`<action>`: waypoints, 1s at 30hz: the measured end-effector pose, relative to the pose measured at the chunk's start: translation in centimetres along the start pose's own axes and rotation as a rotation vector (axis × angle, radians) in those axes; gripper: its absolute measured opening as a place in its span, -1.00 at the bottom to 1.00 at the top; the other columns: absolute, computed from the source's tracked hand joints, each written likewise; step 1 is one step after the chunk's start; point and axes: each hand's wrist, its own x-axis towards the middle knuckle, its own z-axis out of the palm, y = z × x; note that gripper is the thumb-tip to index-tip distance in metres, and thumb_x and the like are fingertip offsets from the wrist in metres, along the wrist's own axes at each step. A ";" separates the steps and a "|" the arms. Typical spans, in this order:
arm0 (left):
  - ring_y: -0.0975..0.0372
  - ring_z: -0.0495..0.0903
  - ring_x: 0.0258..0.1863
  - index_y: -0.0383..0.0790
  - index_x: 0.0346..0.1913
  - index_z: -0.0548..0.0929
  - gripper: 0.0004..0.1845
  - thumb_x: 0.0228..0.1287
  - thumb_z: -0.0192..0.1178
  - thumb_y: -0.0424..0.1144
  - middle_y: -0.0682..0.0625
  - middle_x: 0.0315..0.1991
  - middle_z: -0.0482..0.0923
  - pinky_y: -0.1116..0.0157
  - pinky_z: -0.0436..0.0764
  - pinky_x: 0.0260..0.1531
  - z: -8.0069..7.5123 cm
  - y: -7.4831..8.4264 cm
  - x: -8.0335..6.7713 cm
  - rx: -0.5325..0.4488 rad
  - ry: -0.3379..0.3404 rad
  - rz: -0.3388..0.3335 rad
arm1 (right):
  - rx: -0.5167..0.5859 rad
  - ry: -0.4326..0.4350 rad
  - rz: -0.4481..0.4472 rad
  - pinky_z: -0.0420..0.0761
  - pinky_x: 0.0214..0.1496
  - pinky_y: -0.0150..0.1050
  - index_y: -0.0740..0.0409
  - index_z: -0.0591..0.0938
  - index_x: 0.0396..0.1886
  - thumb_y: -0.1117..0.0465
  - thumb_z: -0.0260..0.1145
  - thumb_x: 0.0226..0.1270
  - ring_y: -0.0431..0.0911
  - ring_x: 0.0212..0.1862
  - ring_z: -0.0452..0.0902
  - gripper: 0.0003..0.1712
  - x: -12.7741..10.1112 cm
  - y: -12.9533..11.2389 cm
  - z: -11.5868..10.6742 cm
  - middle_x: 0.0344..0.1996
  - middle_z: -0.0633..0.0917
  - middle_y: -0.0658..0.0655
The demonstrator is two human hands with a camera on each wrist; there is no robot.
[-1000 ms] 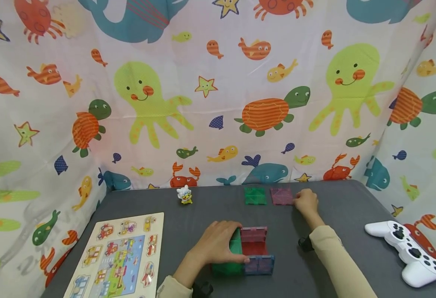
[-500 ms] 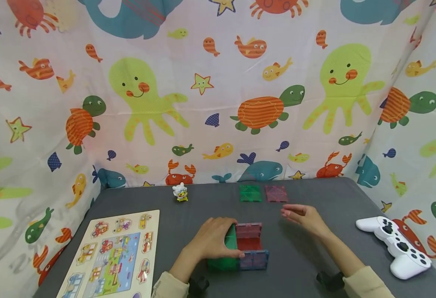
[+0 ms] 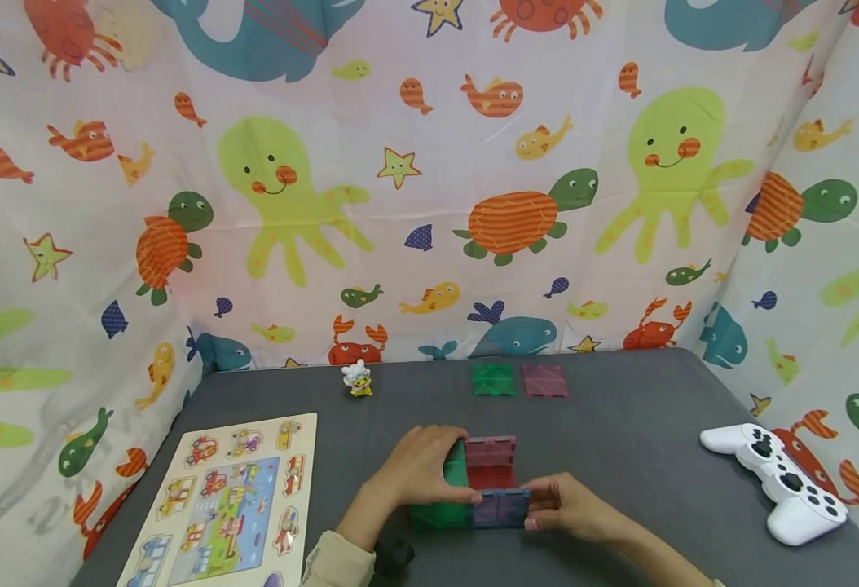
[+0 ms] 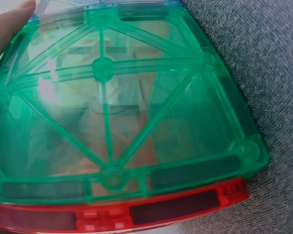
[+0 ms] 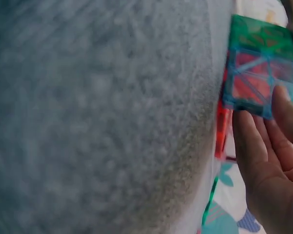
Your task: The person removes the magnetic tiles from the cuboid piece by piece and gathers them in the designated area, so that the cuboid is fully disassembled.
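A small open box of see-through magnetic tiles [image 3: 490, 477] stands on the grey table [image 3: 635, 440], with a green side wall, a pink back, a red floor and a blue front tile [image 3: 499, 509]. My left hand [image 3: 440, 473] curls over the green wall [image 4: 117, 97], which fills the left wrist view above a red edge [image 4: 176, 207]. My right hand [image 3: 543, 504] pinches the right edge of the blue front tile. In the right wrist view its fingers [image 5: 256, 146] lie against the box [image 5: 256, 73].
Two loose tiles, green [image 3: 493, 380] and pink [image 3: 544, 380], lie flat at the back of the table. A small toy figure [image 3: 357, 379] stands back left. A wooden picture puzzle [image 3: 224, 497] lies front left. A white game controller [image 3: 774, 481] sits at the right edge.
My right hand has drawn back from the pink loose tile at the back and come down to the blue front tile of the box. The left hand has stayed on the green wall.
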 end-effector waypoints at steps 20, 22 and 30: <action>0.21 0.49 0.02 -0.05 0.18 0.42 -0.13 -0.15 0.15 0.45 0.10 0.05 0.51 0.09 0.38 0.09 0.4 0.2 0.0 -0.020 -0.018 -0.007 | 0.109 0.171 0.051 0.61 -0.13 -0.32 0.63 0.43 0.00 0.24 0.09 0.36 -0.27 -0.20 0.62 -0.55 -0.7 -2.1 -1.8 -0.25 0.70 -0.04; 0.21 0.48 0.02 -0.06 0.18 0.42 -0.14 -0.14 0.16 0.44 0.09 0.05 0.51 0.09 0.38 0.10 0.4 0.1 0.0 -0.021 -0.015 -0.006 | 0.113 0.224 0.044 0.61 -0.12 -0.32 0.62 0.39 0.03 0.23 0.05 0.39 -0.29 -0.20 0.60 -0.54 -1.0 -3.2 -3.1 -0.26 0.68 -0.09; 0.23 0.48 -0.01 -0.06 0.17 0.42 -0.14 -0.15 0.17 0.43 0.10 0.03 0.52 0.13 0.39 0.07 -0.1 0.1 0.0 -0.018 -0.014 -0.010 | -0.002 0.600 0.200 0.61 -0.21 -0.39 0.59 0.27 0.20 0.16 0.10 0.36 -0.31 -0.36 0.60 -0.38 -0.9 -5.6 -9.8 -0.44 0.65 -0.13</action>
